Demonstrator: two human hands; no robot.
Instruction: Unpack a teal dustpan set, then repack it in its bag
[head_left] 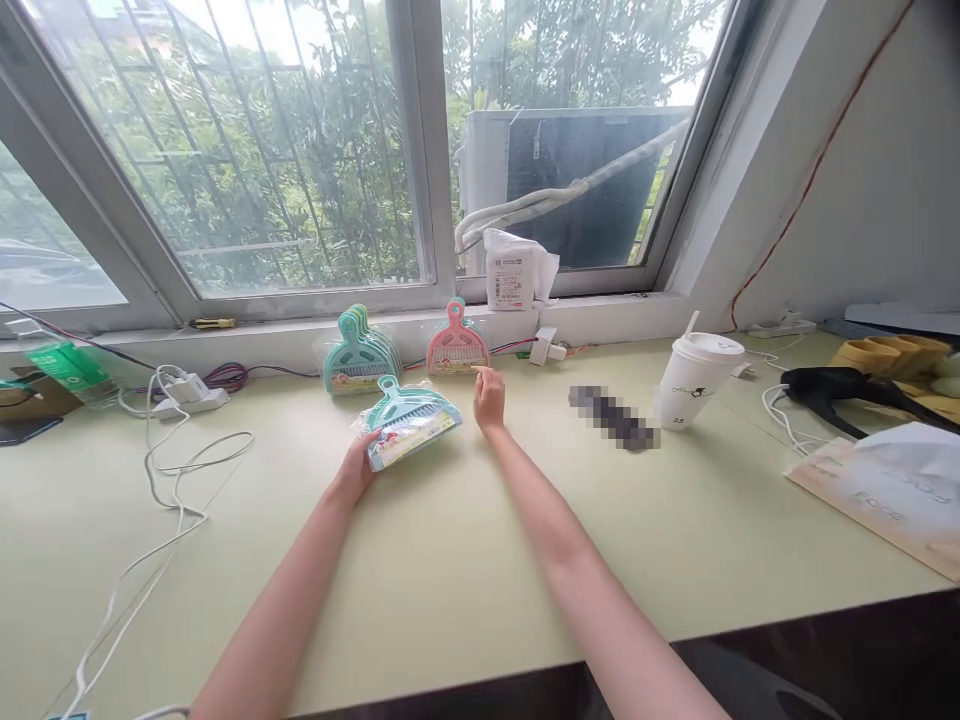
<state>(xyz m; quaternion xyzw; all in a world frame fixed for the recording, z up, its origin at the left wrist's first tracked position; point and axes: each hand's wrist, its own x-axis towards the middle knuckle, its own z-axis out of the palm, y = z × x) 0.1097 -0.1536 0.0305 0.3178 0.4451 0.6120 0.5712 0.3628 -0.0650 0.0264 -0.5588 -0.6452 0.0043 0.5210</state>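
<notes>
The left hand (pixel 358 462) grips a teal dustpan set (pixel 409 420) in clear wrap by its lower-left corner, fingers clamped on the edge — the pack is tilted, resting on or just above the pale green tabletop (pixel 465 560). Its long axis runs from that held corner up to the handle loop, which points toward the window.

The right hand (pixel 489 398) hovers just right of the pack, fingers loosely apart and holding nothing. It is the nearer hand to the pink dustpan set (pixel 457 345), which leans upright against the sill just beyond its fingertips, handle up. A stack of teal sets (pixel 358 355) leans on the sill to the left, beyond the held pack.

Farther right stand a lidded cup (pixel 694 378) and, on the sill, a tissue pack (pixel 514 272); white cables (pixel 176 470) trail at left.
</notes>
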